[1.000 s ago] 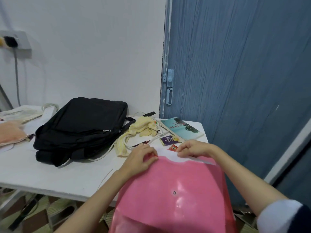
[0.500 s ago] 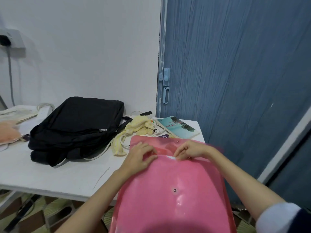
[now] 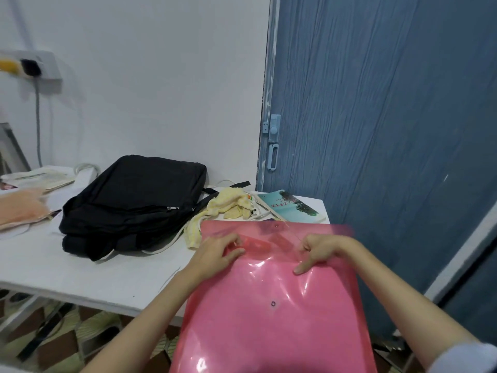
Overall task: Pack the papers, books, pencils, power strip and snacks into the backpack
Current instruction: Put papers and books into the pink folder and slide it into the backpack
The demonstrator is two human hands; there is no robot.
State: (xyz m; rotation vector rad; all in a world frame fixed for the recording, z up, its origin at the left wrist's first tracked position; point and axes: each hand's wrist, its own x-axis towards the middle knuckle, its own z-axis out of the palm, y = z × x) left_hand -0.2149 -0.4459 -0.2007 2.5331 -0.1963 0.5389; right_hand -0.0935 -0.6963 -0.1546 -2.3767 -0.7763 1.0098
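pink folder (image 3: 271, 305) is pinched by both hands, left (image 3: 215, 251) and right (image 3: 320, 250); flap (image 3: 269, 235) should be pressed flat until snapped.

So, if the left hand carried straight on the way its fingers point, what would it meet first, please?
The left hand points up and right across the pink folder, so it would first run along the folder's open flap. Beyond that, probably the teal book, though depth is unclear.
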